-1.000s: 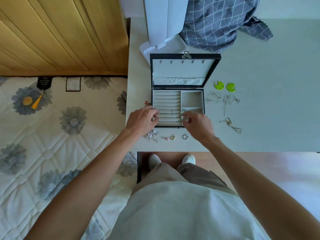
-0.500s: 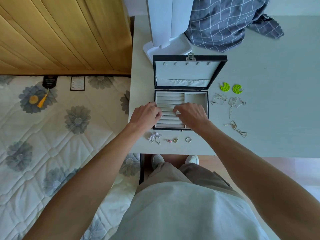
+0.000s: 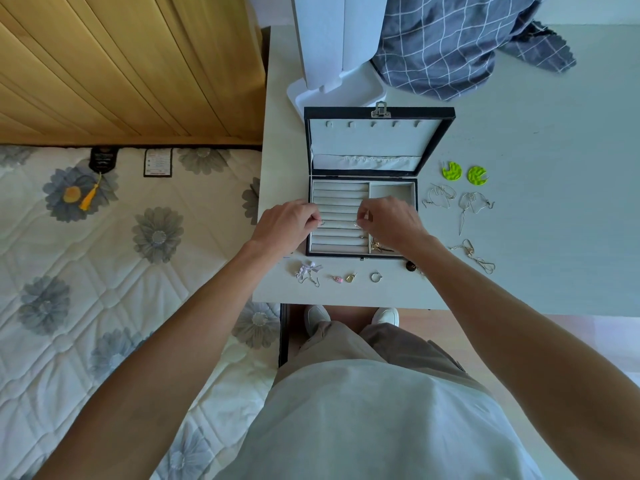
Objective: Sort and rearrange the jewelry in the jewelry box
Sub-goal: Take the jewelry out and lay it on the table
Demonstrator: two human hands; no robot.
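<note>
Head view looks straight down on a mattress [image 3: 104, 271] at far left, then a pale table [image 3: 554, 237] with an open jewelry box [image 3: 379, 113] on it. Left hand [image 3: 285, 228] sits at the box's left wall, its fingers curled together at the edge of the ring rolls [image 3: 339, 216]; a small metal glint shows at its fingertips, and I judge it pinches one end of a fine piece, though the thing is too small to name. Right hand [image 3: 391, 221] is over the middle of the box, fingers likewise pinched, a tiny silver bit at its tips. Between the two pinches the rolls run left to right, and whatever is held seems to lie along that same line, across a slot about halfway down. So the coming move, as I read it, is a press down into that groove, each hand equally near its own end. Below the right hand a gold piece [image 3: 377, 245] lies in the box's lower right compartment. In front of the box, loose on the table, are a bow earring [image 3: 308, 271], a pink charm [image 3: 337, 279], a small gold charm [image 3: 350, 277] and a ring [image 3: 375, 276]. Farther right lie wire earrings [image 3: 441, 197], two green discs [image 3: 452, 171] and a chain [image 3: 474, 254], all well apart from either hand and not yet sorted.
</note>
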